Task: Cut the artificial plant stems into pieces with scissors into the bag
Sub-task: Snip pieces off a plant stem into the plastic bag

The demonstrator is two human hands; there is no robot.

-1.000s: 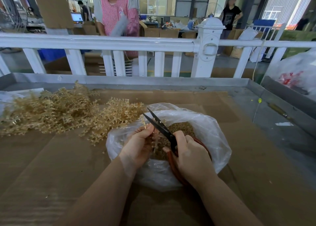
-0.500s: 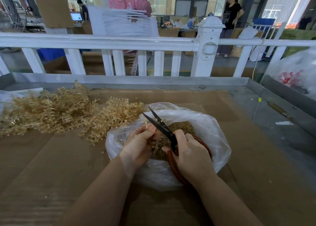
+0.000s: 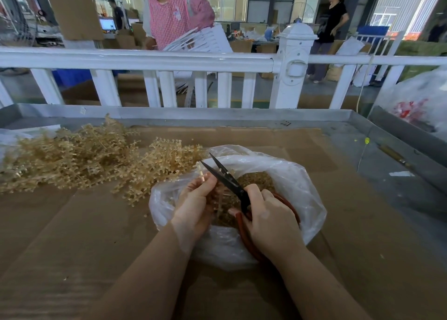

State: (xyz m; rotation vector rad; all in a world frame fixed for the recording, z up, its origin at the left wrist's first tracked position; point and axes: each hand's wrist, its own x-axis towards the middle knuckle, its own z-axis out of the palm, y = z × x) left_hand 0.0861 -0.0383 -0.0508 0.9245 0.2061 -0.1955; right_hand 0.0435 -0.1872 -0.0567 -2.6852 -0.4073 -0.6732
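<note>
A clear plastic bag (image 3: 290, 174) lies open on the cardboard, partly filled with tan cut pieces (image 3: 256, 179). My left hand (image 3: 193, 208) pinches a pale tan plant stem (image 3: 200, 169) over the bag's mouth. My right hand (image 3: 271, 220) grips the red handles of black-bladed scissors (image 3: 222, 172), whose blades stand apart just right of the stem. A heap of uncut tan artificial plant stems (image 3: 79, 155) lies to the left of the bag.
Brown cardboard (image 3: 72, 235) covers a grey metal tray table (image 3: 217, 114). A white fence (image 3: 150, 61) runs behind it. Beyond it a person in a pink checked apron (image 3: 169, 19) carries white panels. Another plastic bag (image 3: 420, 102) sits at the far right.
My hands and the scissors stay over the bag with the blades apart, barely shifted. The person behind the fence has moved right with the white panels.
</note>
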